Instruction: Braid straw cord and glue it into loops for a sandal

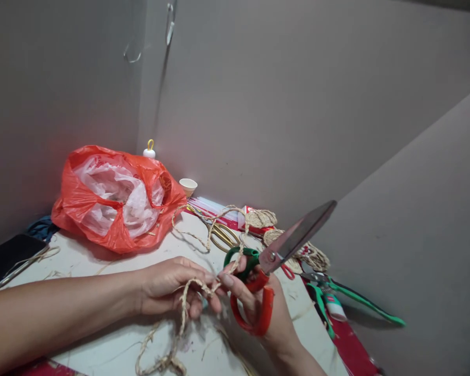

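Cord (184,308): was pinched in fingertips of left hand (162,284) and of right hand (276,313), with scissors (272,257) also in it; needed gentle, even tension, with blades (303,230) turned away.

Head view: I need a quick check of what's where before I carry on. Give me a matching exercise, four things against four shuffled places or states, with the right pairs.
1. Large scissors
2. Red plastic bag
3. Braided cord
4. Small cup

A. Holds crumpled white plastic
B. Beside the bag, near the wall
C. In the right hand, with one red and one green handle
D. At the fingertips of the left hand, dangling below

Pairs: 1-C; 2-A; 3-D; 4-B
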Motion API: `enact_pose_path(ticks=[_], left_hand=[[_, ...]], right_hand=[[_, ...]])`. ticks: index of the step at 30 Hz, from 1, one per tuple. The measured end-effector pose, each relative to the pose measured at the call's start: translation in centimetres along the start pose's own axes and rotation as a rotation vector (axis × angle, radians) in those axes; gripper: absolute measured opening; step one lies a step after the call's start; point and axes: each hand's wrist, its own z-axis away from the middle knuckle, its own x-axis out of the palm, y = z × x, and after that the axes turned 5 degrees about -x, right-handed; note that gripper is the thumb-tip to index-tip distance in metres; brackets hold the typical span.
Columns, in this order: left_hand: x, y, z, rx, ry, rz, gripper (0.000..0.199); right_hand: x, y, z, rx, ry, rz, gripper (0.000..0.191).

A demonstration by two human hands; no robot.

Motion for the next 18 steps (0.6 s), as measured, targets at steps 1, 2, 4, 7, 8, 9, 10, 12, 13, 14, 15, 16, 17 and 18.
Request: enact_pose_path(ticks=[1,2,4,7,8,9,10,12,13,14,15,16,17,18], left_hand=[[0.0,0.1,0.0,0.028,0.016,-0.005,0.030],[0.0,0.2,0.1,0.067,0.041,-0.019,0.034],[0.2,0.5,0.3,0.172,0.121,-0.091,0.036],[0.7,0.7,0.7,0.312,0.265,-0.332,0.028],[0.8,0.7,0.8,0.334,0.298,-0.413,0.025],[1.0,0.5,0.8,0.345,0.314,-0.474,0.025],[1.0,0.3,0.8,0.343,0.314,-0.509,0.027],[1.0,-0.3,0.6,0.313,0.265,-0.497,0.032],[0.9,-0.6,0.4,0.293,0.231,-0.468,0.033],[0.9,-0.8,0.3,0.277,0.204,-0.438,0.034],[0.8,-1.0,0.1,0.266,0.190,-0.415,0.034],[0.8,-1.2,0.0,0.266,0.186,-0.402,0.034],[0.8,-1.2,-0.1,0.276,0.194,-0.395,0.033],[0.8,-1.2,-0.2,0.294,0.211,-0.391,0.031]], right_hand=[[-0.2,0.0,0.0,-0.006,0.035,0.033,0.027],[-0.5,0.1,-0.1,-0.010,0.073,0.063,0.028],[-1.0,0.3,-0.2,-0.013,0.129,0.108,0.030],[-1.6,0.5,-0.3,-0.036,0.203,0.096,0.030],[-1.7,0.6,-0.3,-0.046,0.231,0.073,0.030],[-1.7,0.6,-0.3,-0.056,0.256,0.046,0.030],[-1.7,0.6,-0.3,-0.065,0.279,0.024,0.030],[-1.6,0.6,-0.2,-0.080,0.313,0.010,0.029],[-1.5,0.7,-0.1,-0.081,0.318,0.018,0.029],[-1.4,0.7,-0.1,-0.080,0.318,0.027,0.028],[-1.3,0.7,0.0,-0.077,0.317,0.032,0.029],[-1.2,0.7,0.0,-0.068,0.314,0.036,0.029],[-1.1,0.8,0.0,-0.055,0.308,0.040,0.030],[-1.1,0.8,0.0,-0.041,0.306,0.044,0.030]])
